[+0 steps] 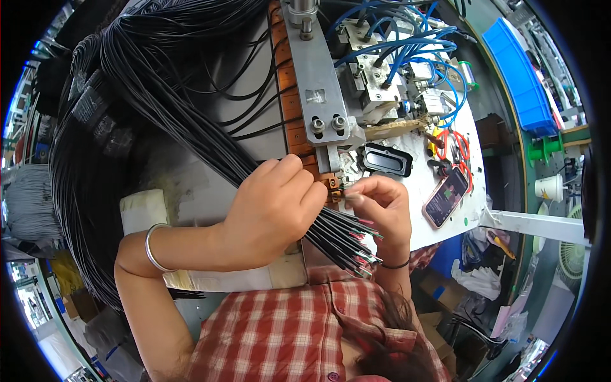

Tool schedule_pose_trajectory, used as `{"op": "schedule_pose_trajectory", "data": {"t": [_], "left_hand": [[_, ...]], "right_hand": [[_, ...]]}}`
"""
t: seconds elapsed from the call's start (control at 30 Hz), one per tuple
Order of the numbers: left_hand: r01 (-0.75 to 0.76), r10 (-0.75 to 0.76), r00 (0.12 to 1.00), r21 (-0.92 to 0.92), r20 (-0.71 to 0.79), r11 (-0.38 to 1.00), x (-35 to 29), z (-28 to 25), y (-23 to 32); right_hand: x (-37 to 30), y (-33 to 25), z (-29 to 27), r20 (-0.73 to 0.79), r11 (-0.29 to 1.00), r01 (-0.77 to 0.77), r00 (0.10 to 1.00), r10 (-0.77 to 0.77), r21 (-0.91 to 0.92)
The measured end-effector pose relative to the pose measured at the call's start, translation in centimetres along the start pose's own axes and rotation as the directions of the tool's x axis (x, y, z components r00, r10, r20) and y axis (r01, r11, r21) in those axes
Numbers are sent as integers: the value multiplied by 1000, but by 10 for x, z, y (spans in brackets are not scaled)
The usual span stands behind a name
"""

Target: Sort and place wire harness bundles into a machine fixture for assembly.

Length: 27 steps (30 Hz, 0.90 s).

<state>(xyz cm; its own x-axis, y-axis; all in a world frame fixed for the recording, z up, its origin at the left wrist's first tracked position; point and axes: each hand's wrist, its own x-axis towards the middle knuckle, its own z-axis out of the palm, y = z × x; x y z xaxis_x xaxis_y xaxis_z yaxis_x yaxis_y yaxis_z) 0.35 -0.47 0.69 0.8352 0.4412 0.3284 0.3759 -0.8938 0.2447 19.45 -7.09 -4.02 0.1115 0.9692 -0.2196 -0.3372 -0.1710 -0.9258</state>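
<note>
My left hand (275, 210) is closed around a thick bundle of thin black cables (184, 121) that fans up and left over the bench. The cables' stripped ends (356, 245), with red and green inner wires, stick out below my right hand. My right hand (382, 207) pinches one cable end between thumb and fingers, right at the small copper-coloured fixture (333, 186) at the base of a grey metal machine arm (315, 76). A silver bangle (153, 247) sits on my left wrist.
Blue air hoses (394, 44) and valve blocks crowd the machine's right side. On the white bench lie a black oval part (387, 160), red-handled scissors (459, 148) and a smartphone (445, 196). A blue bin (520, 76) stands far right. My shirt is red plaid (286, 331).
</note>
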Motion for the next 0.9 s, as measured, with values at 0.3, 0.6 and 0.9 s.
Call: {"op": "schedule_pose_trajectory", "data": {"t": [0.3,0.6,0.9], "left_hand": [[-19,19,1000,11,17,1000,0,0,-2],[-1,1,999,0,40,1000,1,0,-1],[-9,11,999,-43,48,999,-1,2,-1]], "right_hand": [[0,1,1,31,996,55,998,-53,-72],[-3,6,6,-33,958,205,976,-216,-201],[0,-7,-1,120,999,-34,992,37,-21]]}}
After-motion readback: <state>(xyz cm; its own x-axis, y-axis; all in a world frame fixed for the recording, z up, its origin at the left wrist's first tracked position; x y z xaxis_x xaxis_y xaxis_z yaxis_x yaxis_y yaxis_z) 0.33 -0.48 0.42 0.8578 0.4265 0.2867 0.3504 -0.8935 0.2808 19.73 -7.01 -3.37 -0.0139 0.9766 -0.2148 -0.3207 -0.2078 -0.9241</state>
